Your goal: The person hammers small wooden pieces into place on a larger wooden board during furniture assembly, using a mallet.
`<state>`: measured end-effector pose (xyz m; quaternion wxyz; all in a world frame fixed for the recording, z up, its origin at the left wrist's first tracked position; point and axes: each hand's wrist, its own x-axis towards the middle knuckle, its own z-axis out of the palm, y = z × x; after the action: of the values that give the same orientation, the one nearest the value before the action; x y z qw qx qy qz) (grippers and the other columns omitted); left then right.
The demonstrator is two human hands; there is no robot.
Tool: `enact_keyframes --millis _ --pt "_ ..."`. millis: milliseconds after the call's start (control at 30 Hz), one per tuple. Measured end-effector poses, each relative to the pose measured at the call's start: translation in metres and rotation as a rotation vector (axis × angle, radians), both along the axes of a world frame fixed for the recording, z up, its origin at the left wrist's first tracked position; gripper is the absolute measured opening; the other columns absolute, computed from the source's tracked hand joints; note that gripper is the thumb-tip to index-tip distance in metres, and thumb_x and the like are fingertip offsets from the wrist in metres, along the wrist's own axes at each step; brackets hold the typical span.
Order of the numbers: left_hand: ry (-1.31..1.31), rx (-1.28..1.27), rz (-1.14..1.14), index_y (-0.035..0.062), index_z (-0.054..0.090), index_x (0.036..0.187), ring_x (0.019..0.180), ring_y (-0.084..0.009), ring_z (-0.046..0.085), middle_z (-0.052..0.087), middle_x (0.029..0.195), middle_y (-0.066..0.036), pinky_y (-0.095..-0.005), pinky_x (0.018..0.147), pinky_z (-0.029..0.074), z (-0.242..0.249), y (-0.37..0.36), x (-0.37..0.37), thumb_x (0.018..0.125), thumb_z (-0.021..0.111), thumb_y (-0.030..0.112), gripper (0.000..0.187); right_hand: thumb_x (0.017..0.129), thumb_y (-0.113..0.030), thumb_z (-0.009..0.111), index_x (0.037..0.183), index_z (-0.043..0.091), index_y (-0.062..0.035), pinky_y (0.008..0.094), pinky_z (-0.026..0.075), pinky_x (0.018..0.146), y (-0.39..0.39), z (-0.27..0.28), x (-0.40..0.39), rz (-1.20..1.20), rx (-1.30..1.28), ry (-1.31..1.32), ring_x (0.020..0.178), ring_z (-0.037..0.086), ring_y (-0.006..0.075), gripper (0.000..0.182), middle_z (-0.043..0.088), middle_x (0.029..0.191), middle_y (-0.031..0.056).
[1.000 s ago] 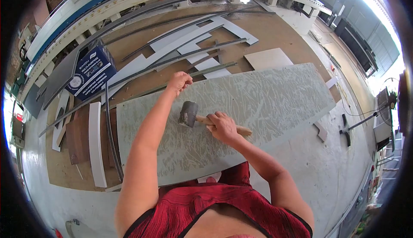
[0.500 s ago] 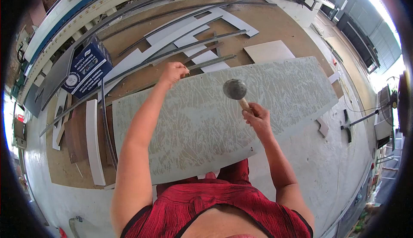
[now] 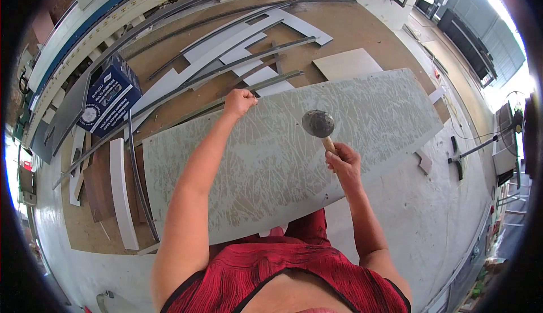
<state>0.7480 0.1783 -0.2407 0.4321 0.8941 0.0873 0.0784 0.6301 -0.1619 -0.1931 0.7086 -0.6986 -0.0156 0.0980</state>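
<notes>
My right hand [image 3: 345, 160] is wrapped round the light wooden handle of a rubber mallet [image 3: 318, 123], its dark round head raised over a long patterned grey-green panel [image 3: 271, 154]. The panel lies before me, its near edge close to my legs. Above the panel's far edge, left of the mallet, my left hand [image 3: 240, 102] is closed in a pinch. Whatever its fingertips hold is too small to make out.
Metal strips [image 3: 249, 58] and white board pieces [image 3: 300, 27] lie beyond the panel on brown sheeting. A blue cardboard box [image 3: 116, 95] stands at the left, near a white strip [image 3: 121, 194]. A pale board [image 3: 346, 64] sits behind the panel; a fan [image 3: 516, 121] is at the right.
My left hand has moved a little right and nearer to me, still pinched. The mallet has shifted slightly right and down in my right hand. The view has turned slightly.
</notes>
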Motion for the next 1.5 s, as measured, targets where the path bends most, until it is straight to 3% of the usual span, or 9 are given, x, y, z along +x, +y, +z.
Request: enact_keyframes --millis 367,567,633,767,867,1067,1167,1367,1500 --pt "-0.068 0.144 -0.025 0.0061 0.063 0.067 0.059 -0.0231 0.06 0.061 0.061 -0.009 -0.0347 0.057 0.045 0.005 -0.008 -0.009 0.065 0.068 0.021 0.016 0.079 -0.011 0.063 0.103 0.058 0.0005 0.0205 0.038 0.051 0.041 0.028 0.027 0.047 0.082 -0.052 0.059 0.049 0.0055 0.028 0.055 0.07 -0.0009" --pt "-0.109 0.218 0.028 0.007 0.064 0.069 0.062 -0.0251 0.061 0.062 0.065 -0.011 -0.0361 0.058 0.046 -0.004 -0.013 -0.013 0.066 0.068 0.022 0.016 0.078 -0.014 0.063 0.106 0.057 -0.0026 0.0248 0.038 0.05 0.093 0.041 0.067 0.147 -0.057 -0.169 0.057 0.047 0.0071 0.031 0.054 0.066 0.0025" --pt "-0.117 0.214 0.039 0.0054 0.064 0.068 0.06 -0.023 0.061 0.061 0.063 -0.011 -0.0345 0.057 0.046 -0.006 -0.013 -0.013 0.066 0.068 0.021 0.017 0.076 -0.018 0.063 0.106 0.058 -0.0057 0.0298 0.041 0.053 0.11 0.017 0.091 0.161 -0.231 -0.273 0.059 0.053 0.0143 0.032 0.055 0.066 0.0076" --pt "-0.076 0.275 0.085 0.0087 0.066 0.073 0.067 -0.0278 0.062 0.063 0.068 -0.012 -0.0378 0.061 0.048 -0.001 -0.016 -0.014 0.068 0.064 0.026 0.018 0.073 -0.025 0.064 0.103 0.06 -0.0107 0.0388 0.044 0.061 0.131 -0.013 0.111 0.192 -0.43 -0.316 0.069 0.06 0.0308 0.034 0.059 0.072 0.0173" --pt "-0.062 0.337 0.161 0.0112 0.068 0.076 0.074 -0.0315 0.062 0.064 0.074 -0.014 -0.041 0.065 0.049 0.006 -0.023 -0.019 0.069 0.06 0.028 0.02 0.073 -0.027 0.062 0.102 0.061 -0.0116 0.0414 0.045 0.065 0.134 -0.014 0.11 0.203 -0.586 -0.315 0.078 0.06 0.0364 0.033 0.062 0.081 0.0194" --pt "-0.057 0.303 0.134 0.0111 0.069 0.076 0.076 -0.0328 0.062 0.064 0.077 -0.014 -0.0413 0.067 0.049 -0.007 -0.017 -0.013 0.07 0.06 0.028 0.02 0.072 -0.026 0.062 0.104 0.06 -0.009 0.0419 0.045 0.065 0.133 -0.014 0.111 0.184 -0.478 -0.222 0.077 0.06 0.0359 0.036 0.062 0.08 0.0189" --pt "-0.046 0.314 0.125 0.0104 0.068 0.075 0.076 -0.0325 0.062 0.064 0.076 -0.013 -0.0414 0.067 0.049 0.0 -0.019 -0.015 0.071 0.06 0.028 0.019 0.074 -0.026 0.063 0.105 0.06 -0.0065 0.0396 0.045 0.061 0.133 -0.021 0.114 0.208 -0.495 -0.295 0.069 0.061 0.0305 0.037 0.062 0.074 0.0174" --pt "-0.092 0.262 0.066 0.0101 0.069 0.078 0.073 -0.0274 0.063 0.065 0.076 -0.01 -0.0368 0.066 0.049 -0.003 -0.015 -0.018 0.07 0.063 0.024 0.017 0.076 -0.024 0.063 0.104 0.059 -0.0041 0.0348 0.043 0.051 0.118 0.0 0.099 0.165 -0.241 -0.14 0.054 0.058 0.0183 0.035 0.058 0.066 0.0113" --pt "-0.178 0.088 0.035 0.0074 0.068 0.08 0.066 -0.0185 0.063 0.066 0.073 -0.008 -0.031 0.063 0.048 -0.007 -0.008 -0.017 0.067 0.066 0.021 0.018 0.075 -0.023 0.065 0.105 0.06 -0.0074 0.0356 0.045 0.057 0.08 -0.001 0.087 0.122 -0.477 -0.291 0.061 0.06 0.0232 0.034 0.059 0.067 0.0131"
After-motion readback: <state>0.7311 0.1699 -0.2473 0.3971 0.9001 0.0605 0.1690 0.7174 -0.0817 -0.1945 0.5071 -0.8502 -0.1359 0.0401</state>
